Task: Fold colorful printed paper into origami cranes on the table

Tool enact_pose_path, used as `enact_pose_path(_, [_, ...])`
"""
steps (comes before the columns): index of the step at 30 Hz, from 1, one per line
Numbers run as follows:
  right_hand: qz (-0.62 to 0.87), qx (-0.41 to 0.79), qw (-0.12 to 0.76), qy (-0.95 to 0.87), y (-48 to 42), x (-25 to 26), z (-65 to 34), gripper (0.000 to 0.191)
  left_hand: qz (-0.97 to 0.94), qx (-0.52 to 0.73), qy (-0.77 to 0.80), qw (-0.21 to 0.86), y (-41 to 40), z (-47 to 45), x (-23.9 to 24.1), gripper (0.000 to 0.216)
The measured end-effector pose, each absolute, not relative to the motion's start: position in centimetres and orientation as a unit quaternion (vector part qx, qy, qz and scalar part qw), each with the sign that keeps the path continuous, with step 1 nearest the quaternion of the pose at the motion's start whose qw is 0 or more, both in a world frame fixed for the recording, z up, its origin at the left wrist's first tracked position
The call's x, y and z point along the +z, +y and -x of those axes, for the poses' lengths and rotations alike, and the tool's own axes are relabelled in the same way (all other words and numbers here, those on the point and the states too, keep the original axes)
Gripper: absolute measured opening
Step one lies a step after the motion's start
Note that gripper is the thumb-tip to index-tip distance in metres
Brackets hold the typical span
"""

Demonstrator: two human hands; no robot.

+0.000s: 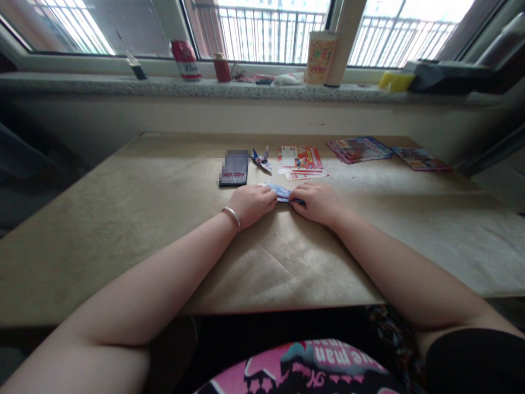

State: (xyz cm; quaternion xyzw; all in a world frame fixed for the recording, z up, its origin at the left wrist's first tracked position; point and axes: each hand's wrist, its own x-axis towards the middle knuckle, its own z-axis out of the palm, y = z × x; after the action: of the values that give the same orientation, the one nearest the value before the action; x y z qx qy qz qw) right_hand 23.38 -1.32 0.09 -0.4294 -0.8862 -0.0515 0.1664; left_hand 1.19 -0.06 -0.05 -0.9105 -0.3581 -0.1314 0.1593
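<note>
Two hands meet in the middle of the desk [123,219] on my feed. A blue paper [281,191] lies flat between them. The left hand [252,203] curls its fingers down onto the paper's left end, and the right hand [318,202] pinches the right end, fingers pressed together. Just behind the left hand I see a dark phone [234,167], beside it a small folded piece [261,158], then red leaflets [301,161].

Open table [102,230] left of left hand [252,203], phone [233,168], paper figure [261,158], leaflets [301,161] blocking just beyond
</note>
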Motion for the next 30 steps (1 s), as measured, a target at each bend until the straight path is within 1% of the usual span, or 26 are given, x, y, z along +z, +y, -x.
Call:
enact_pose_path(5, [0.449, -0.021, 0.217, -0.867, -1.3, -0.4, -23.0, 0.016, 0.917, -0.162, -0.344, 0.123, 0.2, -1.2, -0.4, 0.026])
enact_pose_path(10, [0.440, 0.097, 0.291, -0.844, -0.9, -1.0, -22.9, 0.012, 0.893, -0.195, -0.392, 0.100, -0.2, -1.5, -0.6, 0.030])
enact_pose_path(13, [0.436, 0.147, 0.321, -0.828, -1.0, -1.0, -22.3, 0.011, 0.894, -0.204, -0.389, 0.093, -0.5, -1.8, -0.7, 0.027])
enact_pose_path(20, [0.460, 0.112, 0.290, -0.832, -1.5, -0.7, -21.3, 0.007, 0.899, -0.211, -0.379, 0.063, -0.5, -1.9, -0.7, 0.022])
enact_pose_path(25, [0.442, 0.093, 0.274, -0.849, -1.2, -0.9, -21.6, 0.006, 0.907, -0.197, -0.352, 0.121, -0.7, -2.0, 0.0, 0.030])
enact_pose_path(30, [0.425, 0.039, 0.245, -0.871, -1.0, -0.4, -22.5, 0.008, 0.903, -0.202, -0.354, 0.135, -0.8, -2.0, 0.0, 0.031])
